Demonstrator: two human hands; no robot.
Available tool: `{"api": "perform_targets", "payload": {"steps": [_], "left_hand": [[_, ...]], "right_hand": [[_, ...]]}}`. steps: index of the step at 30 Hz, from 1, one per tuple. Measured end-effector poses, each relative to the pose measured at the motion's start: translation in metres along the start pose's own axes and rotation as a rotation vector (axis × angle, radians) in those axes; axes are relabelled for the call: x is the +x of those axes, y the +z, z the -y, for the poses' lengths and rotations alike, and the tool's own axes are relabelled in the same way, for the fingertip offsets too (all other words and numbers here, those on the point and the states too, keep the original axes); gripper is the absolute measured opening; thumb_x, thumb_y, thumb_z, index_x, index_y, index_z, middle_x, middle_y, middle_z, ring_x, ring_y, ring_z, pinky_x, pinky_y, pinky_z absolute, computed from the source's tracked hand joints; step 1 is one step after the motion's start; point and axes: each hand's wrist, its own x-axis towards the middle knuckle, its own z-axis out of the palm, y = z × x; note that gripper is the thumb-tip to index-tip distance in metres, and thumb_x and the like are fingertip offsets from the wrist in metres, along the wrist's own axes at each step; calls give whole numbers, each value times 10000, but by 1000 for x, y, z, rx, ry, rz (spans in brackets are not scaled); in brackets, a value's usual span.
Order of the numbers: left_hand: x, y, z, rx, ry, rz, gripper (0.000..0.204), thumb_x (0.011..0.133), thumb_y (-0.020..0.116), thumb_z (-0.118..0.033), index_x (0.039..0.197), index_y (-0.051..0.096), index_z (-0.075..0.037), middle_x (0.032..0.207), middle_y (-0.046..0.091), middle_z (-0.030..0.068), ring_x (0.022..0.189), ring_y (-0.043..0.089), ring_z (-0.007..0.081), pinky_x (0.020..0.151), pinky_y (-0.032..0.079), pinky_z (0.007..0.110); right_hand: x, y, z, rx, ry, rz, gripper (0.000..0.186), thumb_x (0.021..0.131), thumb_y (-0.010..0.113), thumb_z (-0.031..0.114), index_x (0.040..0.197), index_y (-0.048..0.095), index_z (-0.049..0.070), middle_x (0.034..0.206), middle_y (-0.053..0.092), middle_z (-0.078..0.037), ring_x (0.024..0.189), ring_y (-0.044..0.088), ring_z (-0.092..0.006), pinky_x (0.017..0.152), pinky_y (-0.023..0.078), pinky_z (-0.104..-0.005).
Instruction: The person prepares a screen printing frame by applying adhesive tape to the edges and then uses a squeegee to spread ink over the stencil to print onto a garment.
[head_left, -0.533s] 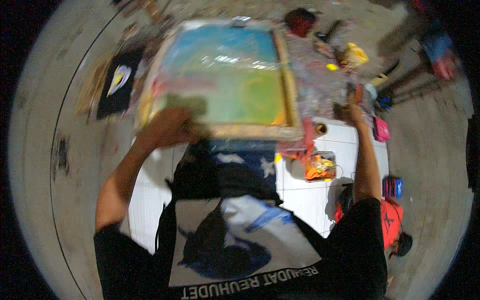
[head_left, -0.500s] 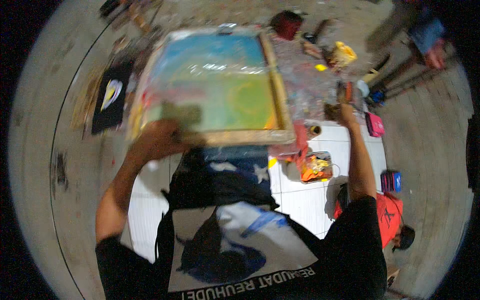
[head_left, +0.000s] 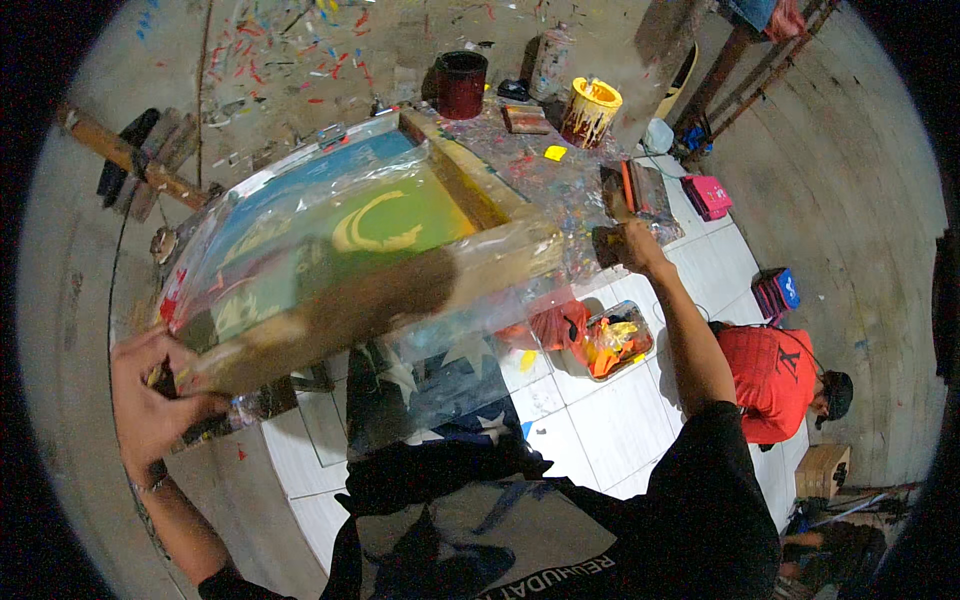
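A wooden screen-printing frame with a blue, green and yellow stained mesh is tilted up at its near side. My left hand grips its near left corner, thumb and fingers pinching the wood. Out to the right, my right hand is closed around a squeegee with an orange strip, at the right edge of the paint-stained work table. My right fingers are partly hidden and small in view. Under the raised near edge of the frame, dark fabric with pale star shapes shows.
A dark red can and a yellow-smeared paint can stand at the table's far side. A tray of orange and yellow paint sits on white tiles near a red cloth. A person in a red shirt is at the right.
The frame has turned and tilted, its near left corner coming toward me. My left hand has moved left along it to that corner. The view has also shifted.
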Motion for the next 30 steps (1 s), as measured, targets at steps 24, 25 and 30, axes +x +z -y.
{"api": "perform_targets", "payload": {"steps": [24,25,30], "left_hand": [[0,32,-11,-124,-253,796,413,428,856,-231,690,594,-47,620,517,81,561,493,251,576,419,376],[-6,34,-4,-86,-184,741,440,425,866,-252,715,601,-54,648,534,76,590,506,253,604,429,380],[-56,25,25,-54,-90,362,551,455,901,-315,868,623,-80,789,601,52,733,556,244,744,468,389]], "right_hand": [[14,-50,35,355,327,286,132,805,589,119,833,622,-5,762,648,-213,721,649,-347,634,520,-448],[11,-50,36,271,267,278,133,805,586,118,850,624,-2,783,653,-219,750,656,-351,651,528,-455],[70,-61,84,-81,283,185,368,824,566,124,1174,507,28,969,637,-248,843,657,-391,717,543,-473]]}}
